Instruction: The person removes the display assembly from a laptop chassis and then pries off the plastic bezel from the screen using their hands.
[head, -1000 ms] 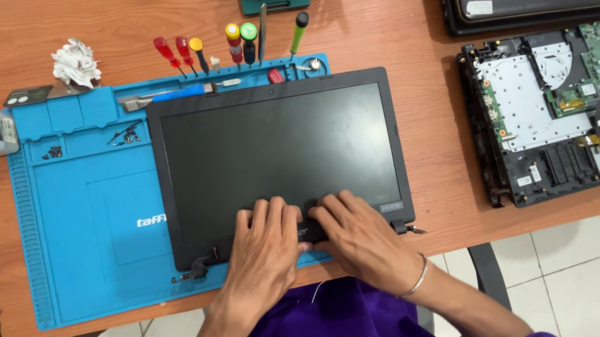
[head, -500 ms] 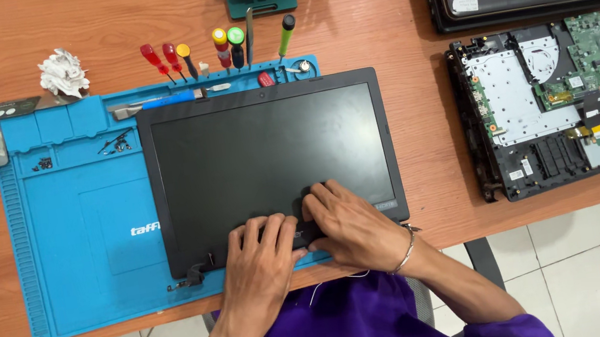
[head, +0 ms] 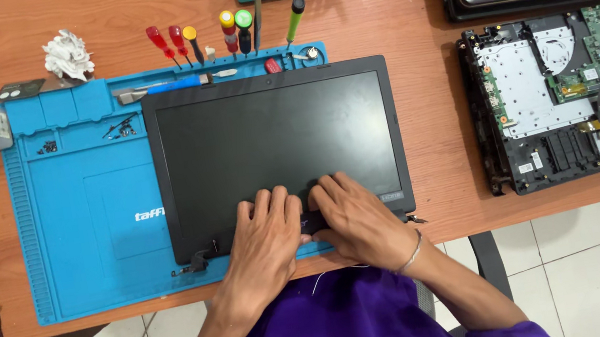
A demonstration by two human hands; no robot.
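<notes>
Left hand (head: 266,234): lies flat, fingers spread, on the lower bezel of the laptop screen panel (head: 277,152); it presses and grasps nothing.
Right hand (head: 356,216): also open and flat on the lower bezel, just beside the left hand, fingertips on the dark glass; a thin bracelet is on the wrist.
Screen panel: lies face up, half on the blue work mat (head: 83,219) and half on the wooden table (head: 402,0), its lower edge near the front edge of the table.
Hinge cable (head: 198,261): sticks out at the lower left corner of the panel.
Tools: screwdrivers (head: 215,37) in a row along the back edge of the mat.
Right side of table: opened laptop base (head: 569,94), well apart.
Risk: I think too strong pressure on the bezel can crack the glass, and sliding the panel can pinch the cable.
</notes>
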